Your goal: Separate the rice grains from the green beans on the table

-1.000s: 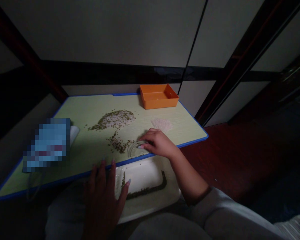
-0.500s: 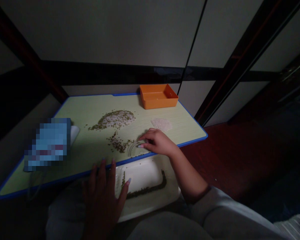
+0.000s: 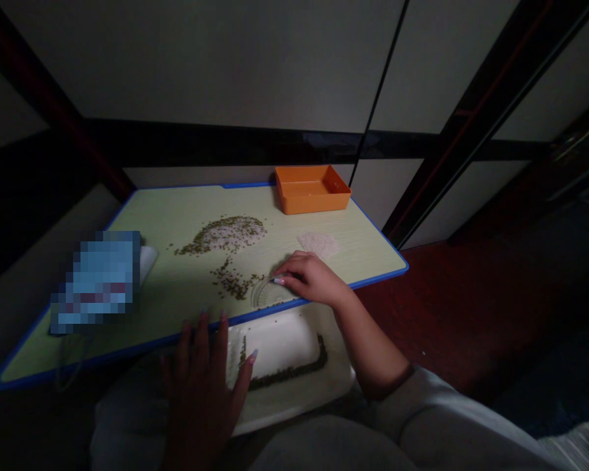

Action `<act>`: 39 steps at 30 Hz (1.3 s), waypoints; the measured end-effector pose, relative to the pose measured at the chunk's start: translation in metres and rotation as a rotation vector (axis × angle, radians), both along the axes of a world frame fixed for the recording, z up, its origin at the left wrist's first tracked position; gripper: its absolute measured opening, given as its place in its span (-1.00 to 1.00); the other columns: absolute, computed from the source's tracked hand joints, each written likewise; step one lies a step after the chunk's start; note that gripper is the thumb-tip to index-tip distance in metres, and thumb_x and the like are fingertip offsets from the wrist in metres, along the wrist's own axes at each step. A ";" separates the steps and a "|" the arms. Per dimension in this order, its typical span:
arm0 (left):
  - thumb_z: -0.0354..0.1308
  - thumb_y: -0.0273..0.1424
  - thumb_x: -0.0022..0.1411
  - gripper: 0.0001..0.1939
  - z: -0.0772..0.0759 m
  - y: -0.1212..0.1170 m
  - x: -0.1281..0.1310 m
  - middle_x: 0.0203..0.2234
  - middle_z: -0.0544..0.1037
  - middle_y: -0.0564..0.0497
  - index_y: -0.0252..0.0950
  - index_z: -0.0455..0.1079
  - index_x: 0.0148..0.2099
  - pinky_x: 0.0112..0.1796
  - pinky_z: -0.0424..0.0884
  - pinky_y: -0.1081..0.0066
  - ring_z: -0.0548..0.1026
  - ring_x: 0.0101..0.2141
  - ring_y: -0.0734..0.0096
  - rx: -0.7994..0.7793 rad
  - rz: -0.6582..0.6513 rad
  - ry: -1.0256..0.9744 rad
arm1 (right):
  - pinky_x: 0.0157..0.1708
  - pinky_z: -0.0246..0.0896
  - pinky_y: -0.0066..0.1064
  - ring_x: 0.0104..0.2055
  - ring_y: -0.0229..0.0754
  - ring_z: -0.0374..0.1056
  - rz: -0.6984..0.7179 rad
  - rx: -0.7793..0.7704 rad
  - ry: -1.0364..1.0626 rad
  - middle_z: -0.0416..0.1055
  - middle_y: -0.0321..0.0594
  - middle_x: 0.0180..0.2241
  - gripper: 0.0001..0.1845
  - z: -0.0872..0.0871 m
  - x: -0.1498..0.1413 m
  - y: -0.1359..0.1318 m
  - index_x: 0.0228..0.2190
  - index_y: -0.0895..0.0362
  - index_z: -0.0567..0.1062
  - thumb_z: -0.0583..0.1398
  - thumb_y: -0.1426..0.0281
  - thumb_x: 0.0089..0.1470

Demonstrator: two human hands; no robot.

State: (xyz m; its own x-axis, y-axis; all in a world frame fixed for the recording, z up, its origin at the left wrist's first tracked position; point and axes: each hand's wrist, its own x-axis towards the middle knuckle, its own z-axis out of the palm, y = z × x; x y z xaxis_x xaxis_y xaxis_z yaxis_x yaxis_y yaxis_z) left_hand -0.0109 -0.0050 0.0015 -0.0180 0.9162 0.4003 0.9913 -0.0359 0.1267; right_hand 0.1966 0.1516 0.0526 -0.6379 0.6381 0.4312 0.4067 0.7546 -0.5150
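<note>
My right hand (image 3: 310, 278) rests on the pale green lap table (image 3: 177, 294) near its front edge, fingers curled onto a small clear round dish (image 3: 267, 294). A trail of green beans (image 3: 232, 282) lies just left of the dish. Farther back sits a mixed pile of rice and beans (image 3: 223, 233), and a small heap of white rice (image 3: 318, 243) lies behind my right hand. My left hand (image 3: 203, 383) lies flat and open against the left edge of a white tray (image 3: 294, 392) on my lap, which holds a line of green beans (image 3: 287, 371).
An orange box (image 3: 311, 188) stands at the table's back right edge. A blurred blue object (image 3: 95, 281) lies on the table's left side. A dark cable (image 3: 380, 85) runs up from behind the orange box. Dark red floor lies to the right.
</note>
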 end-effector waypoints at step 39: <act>0.02 -0.22 0.25 -0.23 -0.014 -0.004 -0.005 0.33 0.09 -0.23 -0.20 -0.21 0.40 0.19 0.06 -0.18 -0.02 0.33 -0.02 0.071 0.009 0.079 | -0.38 0.19 -0.46 -0.41 -0.31 0.30 0.139 -0.203 0.259 0.42 -0.29 -0.49 -0.83 0.002 0.004 -0.005 -0.29 0.15 0.57 0.21 0.33 0.17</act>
State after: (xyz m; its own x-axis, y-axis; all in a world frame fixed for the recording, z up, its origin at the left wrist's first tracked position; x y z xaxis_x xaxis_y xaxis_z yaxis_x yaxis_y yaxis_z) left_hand -0.0164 -0.0086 -0.0121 0.0079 0.8856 0.4645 0.9984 -0.0326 0.0453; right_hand 0.2004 0.1470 0.0542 -0.6104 0.6424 0.4634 0.1437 0.6652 -0.7327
